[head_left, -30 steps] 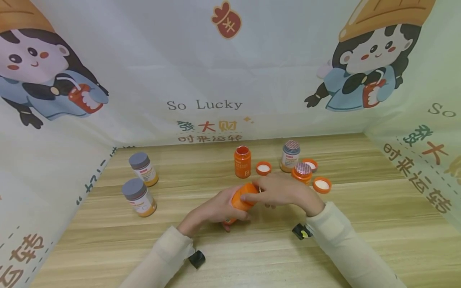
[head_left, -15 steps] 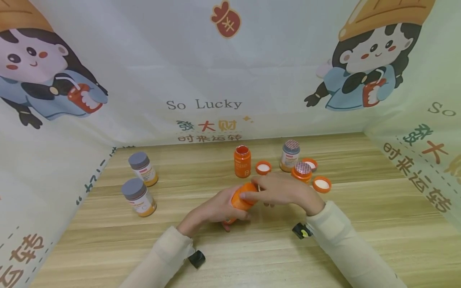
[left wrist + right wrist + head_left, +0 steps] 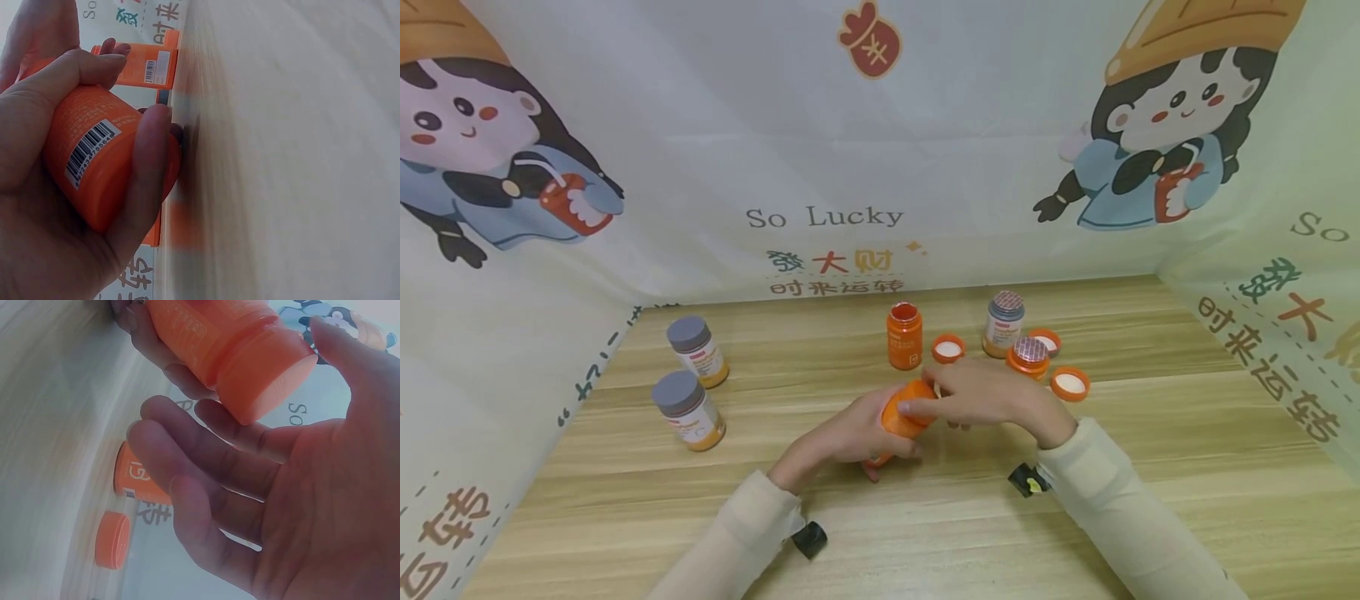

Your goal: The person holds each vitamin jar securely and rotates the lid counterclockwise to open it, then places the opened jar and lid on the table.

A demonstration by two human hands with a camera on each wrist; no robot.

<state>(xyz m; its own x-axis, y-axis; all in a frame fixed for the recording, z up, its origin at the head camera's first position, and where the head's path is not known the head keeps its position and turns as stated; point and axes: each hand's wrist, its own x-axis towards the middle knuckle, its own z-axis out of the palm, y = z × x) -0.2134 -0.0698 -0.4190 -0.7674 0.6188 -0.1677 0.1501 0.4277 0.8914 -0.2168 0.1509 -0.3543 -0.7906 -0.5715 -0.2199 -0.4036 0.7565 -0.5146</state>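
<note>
An orange plastic bottle point(image 3: 901, 417) is held tilted just above the table, between the two hands. My left hand point(image 3: 856, 429) grips its body, with the thumb and fingers wrapped round it; a barcode label on the bottle shows in the left wrist view. In the right wrist view the orange screw cap point(image 3: 265, 375) is on the bottle's neck. My right hand point(image 3: 988, 392) has its thumb and a finger on opposite sides of that cap, while its other fingers are bent below it. Behind the hands stands a second orange bottle point(image 3: 905, 340), uncapped, its mouth uncovered.
Orange caps point(image 3: 1070, 383) lie upturned on the wooden table point(image 3: 625, 517). At the back right are a grey jar point(image 3: 1004, 327) and an orange bottle point(image 3: 1028, 360), both with foil-like seals. Two grey-lidded jars point(image 3: 688, 417) stand on the left. A printed cloth point(image 3: 820, 158) surrounds the table.
</note>
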